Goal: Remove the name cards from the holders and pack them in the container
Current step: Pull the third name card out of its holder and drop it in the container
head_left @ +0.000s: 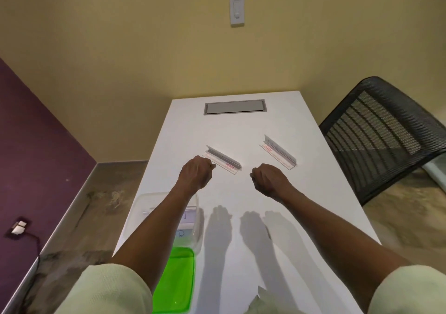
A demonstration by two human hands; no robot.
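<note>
Two clear name card holders lie on the white table (241,253). The left holder (223,160) and the right holder (278,152) each carry a card with a small red label. My left hand (194,172) hovers with loosely curled fingers, and its fingertips are at the left holder's near end; I cannot tell whether they touch it. Apart from both holders, my right hand (268,178) hangs loosely curled over the table with nothing in it. Under my left forearm stands a clear container (142,200) with cards inside.
A green lid (176,280) lies at the table's near left edge, just in front of the container. A grey cable hatch (234,107) sits at the table's far end. A black mesh chair (381,135) stands at the right side.
</note>
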